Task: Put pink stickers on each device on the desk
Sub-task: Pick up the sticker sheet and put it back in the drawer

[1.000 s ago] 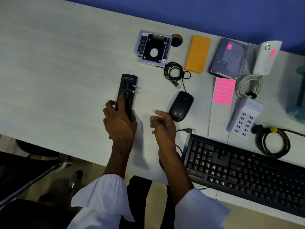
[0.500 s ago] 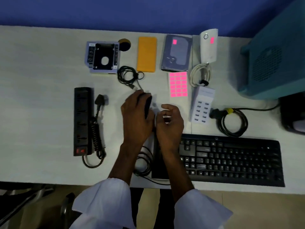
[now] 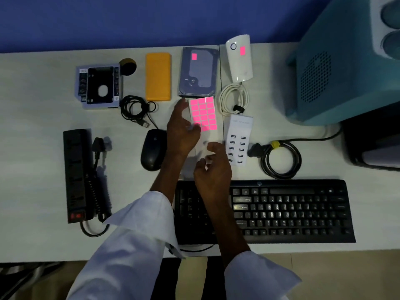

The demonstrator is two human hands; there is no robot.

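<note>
A white sheet of pink stickers (image 3: 203, 112) lies slightly tilted between the hard drive (image 3: 199, 79) and the white USB charger (image 3: 239, 141). My left hand (image 3: 180, 135) is at the sheet's lower left; its index finger points up along the edge while its thumb and fingertips pinch at the lowest pink sticker. My right hand (image 3: 213, 169) pinches the sheet's bare lower end. Pink stickers sit on the hard drive and on the white device (image 3: 239, 61). The black mouse (image 3: 152, 150), power strip (image 3: 75, 174), orange power bank (image 3: 158, 76), drive caddy (image 3: 98, 86) and keyboard (image 3: 292, 211) show none.
A black cable coil (image 3: 136, 109) lies above the mouse and a white cable (image 3: 232, 98) below the white device. A thick black cable (image 3: 281, 160) coils right of the charger. A teal box (image 3: 346, 68) fills the back right corner.
My left hand has left the mouse and gone up to the sticker sheet. My right hand has taken the sheet's lower end. A second ago my left hand was at the power strip.
</note>
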